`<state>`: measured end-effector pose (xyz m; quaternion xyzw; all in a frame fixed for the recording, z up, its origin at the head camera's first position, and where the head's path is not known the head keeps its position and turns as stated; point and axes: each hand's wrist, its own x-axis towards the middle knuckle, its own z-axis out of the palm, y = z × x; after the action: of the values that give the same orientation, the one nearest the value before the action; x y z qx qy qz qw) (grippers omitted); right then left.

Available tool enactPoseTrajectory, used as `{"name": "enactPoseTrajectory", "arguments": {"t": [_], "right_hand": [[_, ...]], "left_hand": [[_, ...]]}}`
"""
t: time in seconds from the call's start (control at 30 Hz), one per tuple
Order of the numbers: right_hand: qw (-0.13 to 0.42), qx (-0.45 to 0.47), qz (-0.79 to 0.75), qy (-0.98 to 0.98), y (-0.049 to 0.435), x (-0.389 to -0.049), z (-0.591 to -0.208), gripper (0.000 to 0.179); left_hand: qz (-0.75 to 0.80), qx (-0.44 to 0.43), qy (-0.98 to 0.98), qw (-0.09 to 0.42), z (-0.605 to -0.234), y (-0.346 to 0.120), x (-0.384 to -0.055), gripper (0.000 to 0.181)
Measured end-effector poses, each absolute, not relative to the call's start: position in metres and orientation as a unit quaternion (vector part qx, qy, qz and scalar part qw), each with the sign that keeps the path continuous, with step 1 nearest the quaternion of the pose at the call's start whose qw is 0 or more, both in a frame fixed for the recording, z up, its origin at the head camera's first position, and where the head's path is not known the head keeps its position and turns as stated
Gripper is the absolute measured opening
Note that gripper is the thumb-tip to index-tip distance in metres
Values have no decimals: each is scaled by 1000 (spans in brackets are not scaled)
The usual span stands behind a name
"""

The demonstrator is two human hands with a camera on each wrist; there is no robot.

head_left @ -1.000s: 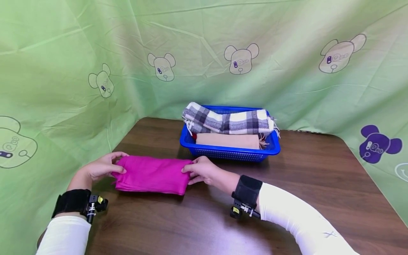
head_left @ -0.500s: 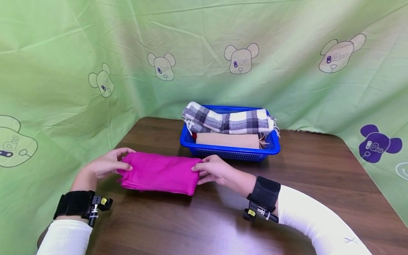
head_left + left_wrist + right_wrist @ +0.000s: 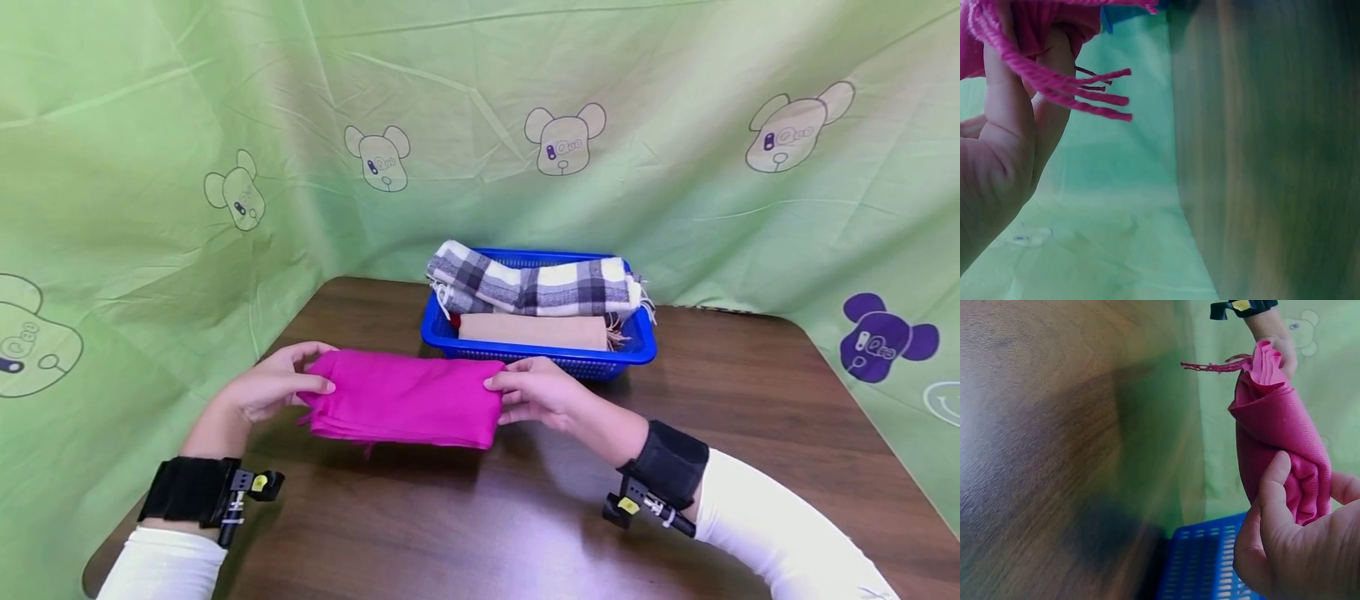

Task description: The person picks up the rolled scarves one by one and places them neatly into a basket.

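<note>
A folded magenta scarf [image 3: 405,400] hangs a little above the brown table [image 3: 465,517], held by its two ends. My left hand [image 3: 273,387] grips the left end, where pink fringe threads [image 3: 1085,94] hang from my fingers. My right hand [image 3: 536,392] grips the right, folded end [image 3: 1285,456], thumb on top. Just behind the scarf stands a blue plastic basket [image 3: 637,350] holding a plaid scarf [image 3: 536,285] and a beige folded cloth [image 3: 532,332].
Green cloth with bear prints [image 3: 562,137] walls the table at the back and both sides. Bare tabletop lies in front of the scarf and to the basket's right [image 3: 750,392]. The rounded table edge is near at the front left [image 3: 97,571].
Both hands have lifted the magenta scarf off the table and carried it to the right and toward the basket. Its shadow now shows beneath it.
</note>
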<state>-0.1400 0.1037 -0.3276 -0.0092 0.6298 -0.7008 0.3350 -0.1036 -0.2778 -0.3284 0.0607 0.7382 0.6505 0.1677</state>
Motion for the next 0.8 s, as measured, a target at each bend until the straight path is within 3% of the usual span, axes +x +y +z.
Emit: {"name": "enactPoseTrajectory", "arguments": {"t": [0.3,0.53,0.8], "right_hand": [[321,-20,-721,614,134,-138,-321,13],[303,-9,-735,606,158,-140,-312,19],[280,-15,-747,602,176,-144,-307,9]], "left_hand": [[674,60,717,165,-318,-250,-102,38],[701,47,694,155,-310,-223,-106,32],[725,39,672,148,-307,-200,-113,29]]}}
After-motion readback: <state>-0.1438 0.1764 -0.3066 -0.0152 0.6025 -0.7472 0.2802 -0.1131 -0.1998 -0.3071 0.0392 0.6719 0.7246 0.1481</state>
